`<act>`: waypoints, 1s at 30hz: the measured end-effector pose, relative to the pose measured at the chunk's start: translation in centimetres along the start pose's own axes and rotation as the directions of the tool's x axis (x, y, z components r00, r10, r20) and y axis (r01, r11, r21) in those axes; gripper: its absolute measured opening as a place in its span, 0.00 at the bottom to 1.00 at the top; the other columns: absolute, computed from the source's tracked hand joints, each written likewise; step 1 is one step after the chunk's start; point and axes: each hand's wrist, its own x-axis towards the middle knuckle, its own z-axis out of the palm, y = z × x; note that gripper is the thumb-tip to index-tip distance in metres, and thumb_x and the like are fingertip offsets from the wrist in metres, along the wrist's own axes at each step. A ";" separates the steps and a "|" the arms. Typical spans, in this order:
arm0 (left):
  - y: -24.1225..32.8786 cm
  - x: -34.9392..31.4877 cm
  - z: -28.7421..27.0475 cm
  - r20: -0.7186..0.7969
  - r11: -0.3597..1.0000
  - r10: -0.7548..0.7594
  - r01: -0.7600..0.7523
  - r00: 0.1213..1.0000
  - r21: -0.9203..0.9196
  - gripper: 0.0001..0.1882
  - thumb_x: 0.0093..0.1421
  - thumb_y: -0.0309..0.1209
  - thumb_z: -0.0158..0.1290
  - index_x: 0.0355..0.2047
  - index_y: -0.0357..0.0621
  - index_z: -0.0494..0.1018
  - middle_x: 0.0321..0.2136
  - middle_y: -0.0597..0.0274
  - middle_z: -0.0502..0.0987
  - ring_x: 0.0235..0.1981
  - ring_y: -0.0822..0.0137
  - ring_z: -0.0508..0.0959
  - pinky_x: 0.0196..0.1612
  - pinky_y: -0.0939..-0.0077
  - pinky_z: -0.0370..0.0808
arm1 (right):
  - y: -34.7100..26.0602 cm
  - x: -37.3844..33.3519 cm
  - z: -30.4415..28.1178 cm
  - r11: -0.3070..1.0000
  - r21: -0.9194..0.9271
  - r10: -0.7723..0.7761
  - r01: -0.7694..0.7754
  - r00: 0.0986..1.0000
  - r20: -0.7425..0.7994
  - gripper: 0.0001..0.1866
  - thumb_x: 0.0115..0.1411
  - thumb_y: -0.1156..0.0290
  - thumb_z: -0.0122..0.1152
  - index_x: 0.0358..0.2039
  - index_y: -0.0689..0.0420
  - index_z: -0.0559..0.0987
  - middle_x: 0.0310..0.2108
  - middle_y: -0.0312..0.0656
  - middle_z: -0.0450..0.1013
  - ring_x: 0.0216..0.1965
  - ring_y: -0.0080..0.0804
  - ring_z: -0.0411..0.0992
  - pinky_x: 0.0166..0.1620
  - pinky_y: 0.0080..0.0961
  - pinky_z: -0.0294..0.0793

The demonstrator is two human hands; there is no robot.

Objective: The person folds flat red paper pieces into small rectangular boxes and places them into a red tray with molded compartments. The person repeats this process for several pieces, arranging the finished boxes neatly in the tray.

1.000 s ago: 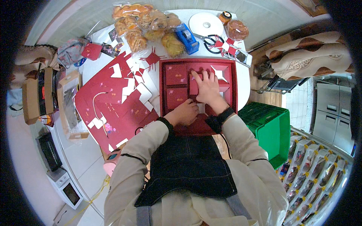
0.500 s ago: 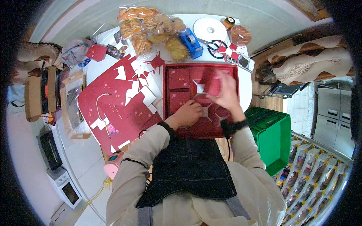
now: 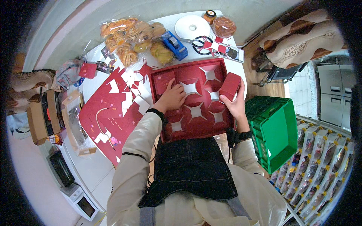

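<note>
A shallow dark-red gift box (image 3: 226, 126) lies in front of me at the table's near edge. Its red insert has several square openings with white inner flaps. My right hand (image 3: 236, 106) grips a small red carton (image 3: 230, 85) over the gift box's right rim, thumb on its near side. Another small red carton (image 3: 164, 80) sits in the far left opening. My left hand (image 3: 171, 97) lies across the left side of the insert, index finger stretched to that carton and the other fingers bent. What lies beneath its palm is hidden.
Flat red cardboard sheets (image 3: 102, 116) with white offcuts cover the table's left. Bagged bread (image 3: 128, 35), a blue tape dispenser (image 3: 175, 45), a white roll (image 3: 184, 27), black-handled scissors (image 3: 201, 45) and a phone (image 3: 235, 54) stand behind. A green crate (image 3: 277, 132) stands at right.
My right hand has drawn the small carton from over the insert to the right rim, uncovering openings. My left hand has moved left toward the seated carton. The whole view has turned slightly.
</note>
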 end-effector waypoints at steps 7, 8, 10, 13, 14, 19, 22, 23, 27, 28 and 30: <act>-0.3 -0.1 0.1 -0.094 0.997 0.072 -0.073 0.993 -0.005 0.14 0.52 0.38 0.53 0.35 0.43 0.76 0.43 0.57 0.73 0.55 0.56 0.68 0.67 0.42 0.44 | -2.3 3.1 4.6 0.878 -0.317 -0.259 0.359 0.912 0.317 0.53 0.34 0.66 0.77 0.63 0.51 0.60 0.56 0.50 0.61 0.59 0.53 0.58 0.63 0.44 0.57; -0.5 -0.3 0.2 -0.103 0.996 0.088 -0.088 0.991 0.003 0.14 0.51 0.37 0.54 0.36 0.44 0.75 0.43 0.58 0.73 0.55 0.56 0.68 0.67 0.42 0.44 | -2.4 3.6 5.8 0.851 -0.350 -0.254 0.392 0.890 0.378 0.53 0.33 0.67 0.76 0.63 0.49 0.61 0.56 0.49 0.61 0.60 0.53 0.57 0.63 0.44 0.58; -0.5 -0.5 0.1 -0.199 0.995 0.101 -0.099 0.975 0.021 0.14 0.49 0.36 0.56 0.36 0.45 0.75 0.45 0.59 0.72 0.56 0.56 0.67 0.67 0.42 0.45 | -2.6 4.4 7.3 0.701 -0.505 -0.244 0.504 0.834 0.494 0.53 0.33 0.70 0.74 0.64 0.45 0.62 0.56 0.47 0.61 0.60 0.53 0.57 0.62 0.45 0.58; 1.0 -1.6 -0.5 -0.400 1.000 -0.016 0.024 0.917 0.014 0.16 0.47 0.32 0.57 0.39 0.49 0.74 0.52 0.61 0.69 0.58 0.57 0.65 0.66 0.44 0.48 | -3.2 5.1 8.6 0.548 -0.528 -0.262 0.649 0.733 0.628 0.53 0.33 0.73 0.72 0.64 0.44 0.62 0.55 0.46 0.61 0.58 0.53 0.58 0.61 0.45 0.59; 1.6 -1.9 -0.6 -0.467 0.978 -0.201 0.203 0.861 -0.047 0.17 0.48 0.31 0.57 0.41 0.49 0.74 0.53 0.60 0.68 0.59 0.56 0.64 0.65 0.44 0.49 | -3.3 4.9 9.0 0.532 -0.532 -0.245 0.659 0.721 0.648 0.53 0.33 0.72 0.72 0.64 0.45 0.61 0.55 0.46 0.61 0.58 0.52 0.58 0.60 0.45 0.60; 3.0 -3.6 -1.2 -0.500 0.632 -0.760 0.655 0.416 -0.415 0.27 0.54 0.29 0.53 0.56 0.44 0.63 0.58 0.49 0.61 0.62 0.49 0.58 0.63 0.48 0.52 | -3.7 4.0 9.9 0.545 -0.522 -0.177 0.656 0.699 0.693 0.52 0.33 0.72 0.70 0.64 0.45 0.61 0.52 0.46 0.62 0.54 0.49 0.61 0.56 0.42 0.64; 2.2 -5.0 0.5 -0.407 0.567 -0.823 0.579 0.396 -0.586 0.34 0.56 0.27 0.52 0.63 0.37 0.53 0.59 0.39 0.59 0.60 0.42 0.59 0.63 0.52 0.56 | -4.0 3.8 10.3 0.533 -0.544 -0.158 0.647 0.709 0.688 0.52 0.34 0.72 0.70 0.64 0.45 0.61 0.52 0.46 0.63 0.53 0.50 0.61 0.54 0.42 0.65; 2.2 -5.2 0.9 -0.383 0.564 -0.824 0.536 0.418 -0.629 0.36 0.56 0.26 0.52 0.63 0.36 0.52 0.59 0.38 0.59 0.60 0.41 0.60 0.63 0.53 0.57 | -4.1 3.8 10.5 0.526 -0.557 -0.150 0.642 0.715 0.683 0.52 0.34 0.72 0.70 0.64 0.45 0.61 0.52 0.46 0.63 0.53 0.50 0.62 0.53 0.42 0.66; 2.3 -5.4 0.3 -0.299 0.499 -0.849 0.479 0.435 -0.722 0.39 0.55 0.26 0.53 0.64 0.32 0.48 0.58 0.34 0.60 0.58 0.38 0.62 0.63 0.54 0.59 | -5.0 4.3 10.7 0.542 -0.609 0.020 0.579 0.716 0.698 0.52 0.34 0.71 0.70 0.64 0.44 0.61 0.52 0.47 0.63 0.52 0.52 0.62 0.53 0.43 0.67; 2.3 -5.4 0.2 -0.287 0.487 -0.856 0.483 0.430 -0.727 0.39 0.55 0.26 0.53 0.64 0.32 0.48 0.58 0.34 0.60 0.58 0.38 0.62 0.63 0.54 0.58 | -5.0 4.4 10.7 0.556 -0.607 0.028 0.568 0.716 0.697 0.52 0.33 0.71 0.70 0.64 0.44 0.61 0.52 0.47 0.63 0.52 0.52 0.62 0.53 0.44 0.67; 2.4 -5.4 0.0 -0.264 0.463 -0.868 0.491 0.421 -0.738 0.40 0.55 0.26 0.53 0.64 0.32 0.48 0.58 0.33 0.60 0.59 0.38 0.62 0.63 0.55 0.58 | -4.9 4.7 10.4 0.579 -0.599 0.042 0.553 0.714 0.699 0.53 0.33 0.70 0.69 0.65 0.43 0.61 0.52 0.47 0.63 0.51 0.53 0.62 0.53 0.45 0.67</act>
